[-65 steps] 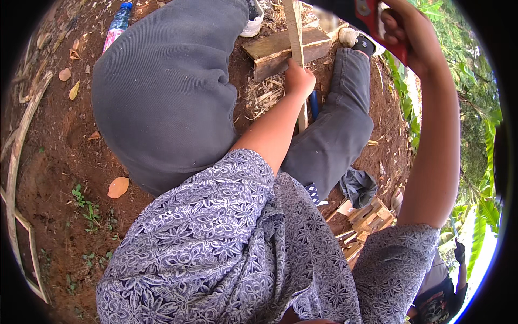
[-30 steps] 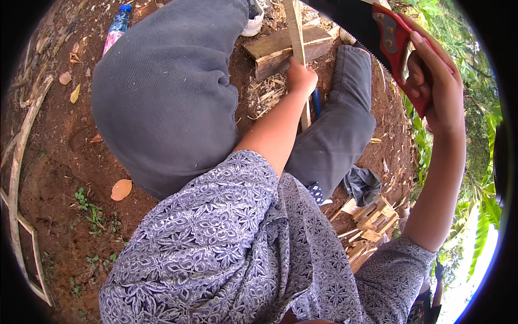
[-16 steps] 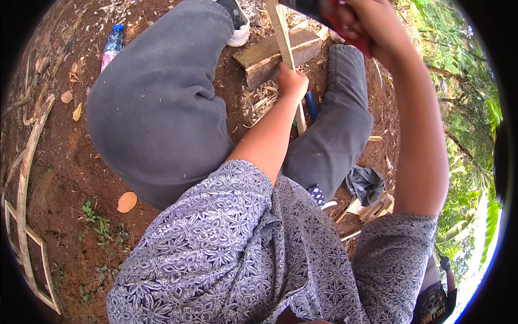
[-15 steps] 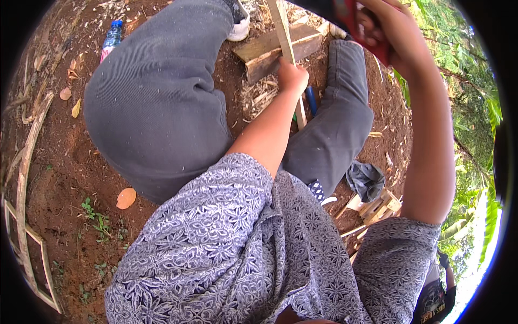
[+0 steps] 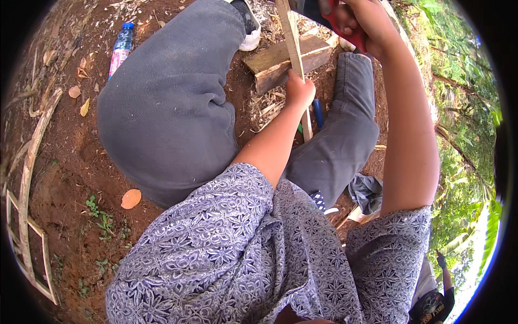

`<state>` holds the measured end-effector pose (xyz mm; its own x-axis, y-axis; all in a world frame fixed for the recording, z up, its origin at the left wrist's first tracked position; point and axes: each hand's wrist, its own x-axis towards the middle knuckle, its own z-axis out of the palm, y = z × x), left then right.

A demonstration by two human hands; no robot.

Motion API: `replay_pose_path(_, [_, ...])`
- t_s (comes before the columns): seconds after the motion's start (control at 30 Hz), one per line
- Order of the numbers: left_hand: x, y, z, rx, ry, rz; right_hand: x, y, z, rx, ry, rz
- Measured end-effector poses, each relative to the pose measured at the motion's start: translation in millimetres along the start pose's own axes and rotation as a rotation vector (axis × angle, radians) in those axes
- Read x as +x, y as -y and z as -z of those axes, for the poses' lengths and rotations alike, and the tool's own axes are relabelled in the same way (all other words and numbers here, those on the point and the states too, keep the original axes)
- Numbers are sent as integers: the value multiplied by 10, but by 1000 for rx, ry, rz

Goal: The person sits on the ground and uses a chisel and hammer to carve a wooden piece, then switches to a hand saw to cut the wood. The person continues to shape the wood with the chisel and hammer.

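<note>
My left hand (image 5: 300, 90) is wrapped round a long thin wooden strip (image 5: 292, 43), which stands steeply between my legs. Behind the strip lies a thick wooden block (image 5: 270, 60) on the ground, with shavings around it. Up at the top right, my right hand (image 5: 372, 21) grips the red handle of a handsaw (image 5: 354, 38). The saw's dark blade points left toward the upper part of the strip. Its far end runs out of the picture, so I cannot tell whether the teeth touch the wood.
My bent legs in grey trousers (image 5: 172, 92) frame the strip. A blue cylindrical object (image 5: 318, 113) lies beside it. A capped bottle (image 5: 120, 51) stands at the far left, and a wooden frame (image 5: 46, 259) lies lower left. Another person (image 5: 431, 305) shows at the lower right.
My right hand has brought the saw left and slightly up, closer to the strip. My left hand keeps its grip; the whole view has shifted slightly.
</note>
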<state>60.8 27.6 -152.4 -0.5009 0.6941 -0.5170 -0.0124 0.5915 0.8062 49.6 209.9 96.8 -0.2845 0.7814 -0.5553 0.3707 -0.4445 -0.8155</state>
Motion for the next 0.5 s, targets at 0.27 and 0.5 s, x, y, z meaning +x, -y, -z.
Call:
replay_pose_path(0.27, [56,117,11,-429,212,135,-284,-287,-353,236,-110,432])
replay_pose_path(0.5, [125,331,-94,-237,32,-49,-934,116,19,54,-91,303])
